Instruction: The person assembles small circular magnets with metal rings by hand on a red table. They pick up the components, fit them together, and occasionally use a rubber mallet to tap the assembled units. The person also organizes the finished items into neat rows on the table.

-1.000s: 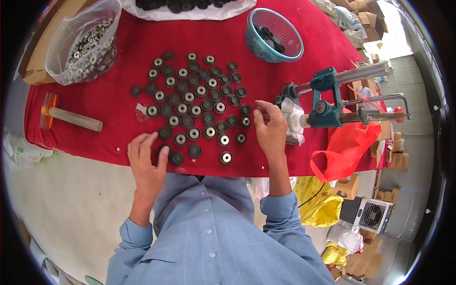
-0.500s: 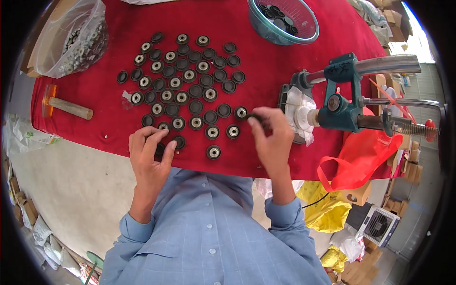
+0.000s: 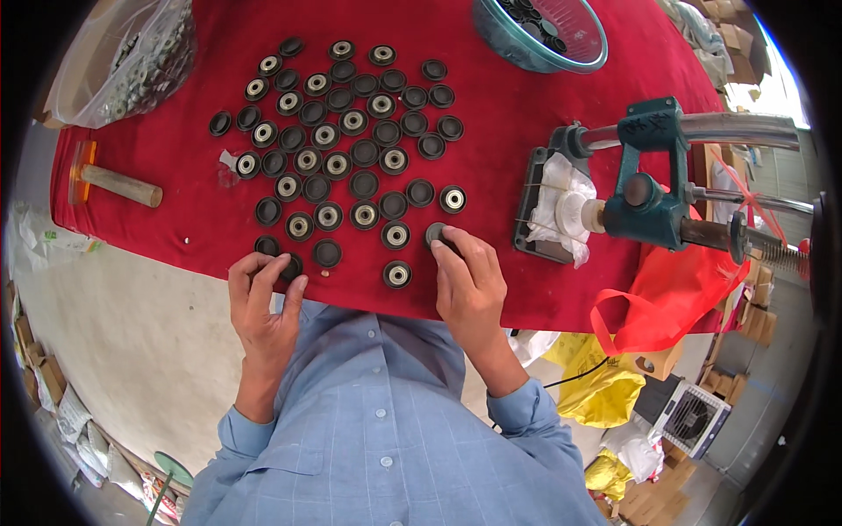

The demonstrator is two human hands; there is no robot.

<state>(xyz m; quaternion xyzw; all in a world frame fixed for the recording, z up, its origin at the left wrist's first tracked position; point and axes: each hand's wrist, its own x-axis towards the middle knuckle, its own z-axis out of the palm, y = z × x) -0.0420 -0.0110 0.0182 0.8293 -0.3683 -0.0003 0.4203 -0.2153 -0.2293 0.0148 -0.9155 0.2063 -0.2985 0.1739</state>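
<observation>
Several small black round caps (image 3: 351,131), some with silver centres, lie spread over a red cloth-covered table (image 3: 500,96). My left hand (image 3: 263,298) rests at the near table edge, its fingertips on a black cap (image 3: 290,266) at the bottom left of the group. My right hand (image 3: 469,280) pinches another black cap (image 3: 435,234) at the group's lower right. A cap with a silver centre (image 3: 397,274) lies between my hands.
A teal hand press (image 3: 649,188) with a long metal lever stands right of my right hand. A blue bowl (image 3: 586,54) of black parts sits at the back. A clear bag of metal parts (image 3: 123,53) and a wooden-handled mallet (image 3: 114,184) lie left. A red bag (image 3: 667,298) hangs off the table's right edge.
The view has tilted down and closer. My right hand drew slightly back toward the near edge with a cap in its fingers. My left hand stays on the caps at the edge.
</observation>
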